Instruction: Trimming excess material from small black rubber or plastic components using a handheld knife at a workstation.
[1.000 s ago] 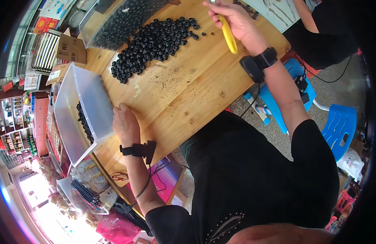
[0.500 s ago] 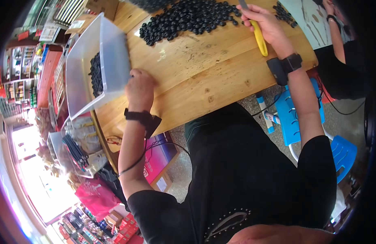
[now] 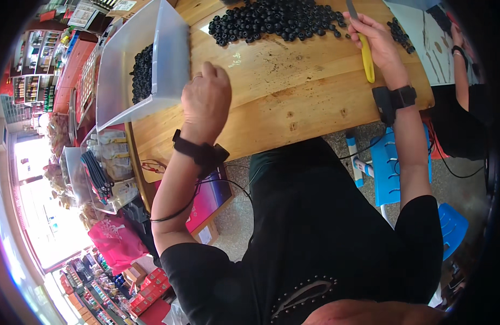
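Note:
My right hand (image 3: 381, 42) grips a knife with a yellow handle (image 3: 368, 60), its grey blade pointing away from me. The blade tip is beside a large pile of small round black pieces (image 3: 271, 23), which seem to have holes like beads. My left hand (image 3: 207, 97) is closed above the wooden table, just right of a clear plastic bin (image 3: 173, 51). Its back faces me, so whatever the curled fingers hold is hidden. More black pieces (image 3: 142, 76) lie inside the bin.
A smaller group of black pieces (image 3: 401, 37) lies at the right side of the table (image 3: 260, 116). Another person's arm (image 3: 461, 76) is beyond it, at a white marbled surface (image 3: 431, 46). A blue stool (image 3: 384, 168) stands to my right.
My left hand has moved away from the bin's side and a little farther over the table. The right hand still holds the knife near the pile. The whole view has shifted slightly.

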A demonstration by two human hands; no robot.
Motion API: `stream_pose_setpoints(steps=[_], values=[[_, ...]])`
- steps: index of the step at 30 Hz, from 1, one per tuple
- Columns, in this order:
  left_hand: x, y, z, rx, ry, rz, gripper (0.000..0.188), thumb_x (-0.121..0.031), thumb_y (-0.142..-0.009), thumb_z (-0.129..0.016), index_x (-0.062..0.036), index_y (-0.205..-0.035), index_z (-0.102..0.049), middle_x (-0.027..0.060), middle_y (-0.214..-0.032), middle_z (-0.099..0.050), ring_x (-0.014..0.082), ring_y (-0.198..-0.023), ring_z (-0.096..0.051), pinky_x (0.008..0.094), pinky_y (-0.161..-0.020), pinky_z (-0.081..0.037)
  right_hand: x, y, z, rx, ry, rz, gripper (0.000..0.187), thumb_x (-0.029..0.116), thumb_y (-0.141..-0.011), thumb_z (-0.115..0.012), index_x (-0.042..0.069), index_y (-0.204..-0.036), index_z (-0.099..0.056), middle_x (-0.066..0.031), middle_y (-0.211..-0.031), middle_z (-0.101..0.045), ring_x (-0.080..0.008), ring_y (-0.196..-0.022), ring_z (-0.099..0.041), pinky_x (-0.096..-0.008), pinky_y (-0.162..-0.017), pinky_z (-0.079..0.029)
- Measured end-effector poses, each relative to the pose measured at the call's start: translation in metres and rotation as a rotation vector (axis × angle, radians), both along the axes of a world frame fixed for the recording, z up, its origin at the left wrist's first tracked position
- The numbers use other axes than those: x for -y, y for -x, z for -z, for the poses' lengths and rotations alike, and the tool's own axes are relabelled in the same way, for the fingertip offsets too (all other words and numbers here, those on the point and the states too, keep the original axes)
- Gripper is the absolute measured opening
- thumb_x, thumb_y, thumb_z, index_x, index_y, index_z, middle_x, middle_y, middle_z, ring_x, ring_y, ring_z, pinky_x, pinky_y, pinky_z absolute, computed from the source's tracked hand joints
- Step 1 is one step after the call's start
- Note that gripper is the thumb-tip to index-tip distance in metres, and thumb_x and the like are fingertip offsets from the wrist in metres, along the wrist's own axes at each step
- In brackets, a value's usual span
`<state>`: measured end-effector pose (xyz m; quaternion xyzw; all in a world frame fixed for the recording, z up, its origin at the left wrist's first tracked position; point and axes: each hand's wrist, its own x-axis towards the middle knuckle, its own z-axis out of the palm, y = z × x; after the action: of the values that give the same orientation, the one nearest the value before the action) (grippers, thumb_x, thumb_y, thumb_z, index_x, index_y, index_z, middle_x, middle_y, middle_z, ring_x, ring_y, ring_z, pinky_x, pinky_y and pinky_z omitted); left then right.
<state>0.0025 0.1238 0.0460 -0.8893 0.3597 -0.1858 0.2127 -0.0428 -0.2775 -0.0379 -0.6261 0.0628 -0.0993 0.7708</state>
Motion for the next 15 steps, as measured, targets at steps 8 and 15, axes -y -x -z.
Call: stream_pose_setpoints(steps=[8,15], values=[[-0.027,-0.026,-0.101,0.339,0.185,0.006,0.013,-0.011,-0.085,-0.060,-0.0089,-0.098,-0.061,0.0092,-0.091,-0.058,0.0271,-0.073,-0.067,0.0361,-0.059,-0.055,-0.003,0.005,-0.011,-0.024,-0.078,-0.001,0.031,0.022,-0.098,-0.065,0.006,-0.124,-0.065,0.0028,-0.088,-0.063,-0.0034,-0.072,-0.058,-0.0162,-0.058,-0.044],[-0.093,-0.078,-0.100,0.311,0.301,-0.166,0.013,-0.018,-0.090,-0.065,-0.0084,-0.098,-0.064,0.0138,-0.109,-0.065,0.0353,-0.085,-0.069,0.0441,-0.069,-0.056,-0.007,0.007,-0.012,-0.019,-0.032,0.013,0.031,0.021,-0.098,-0.065,0.006,-0.125,-0.064,0.0022,-0.087,-0.063,-0.0036,-0.072,-0.058,-0.0161,-0.059,-0.045]])
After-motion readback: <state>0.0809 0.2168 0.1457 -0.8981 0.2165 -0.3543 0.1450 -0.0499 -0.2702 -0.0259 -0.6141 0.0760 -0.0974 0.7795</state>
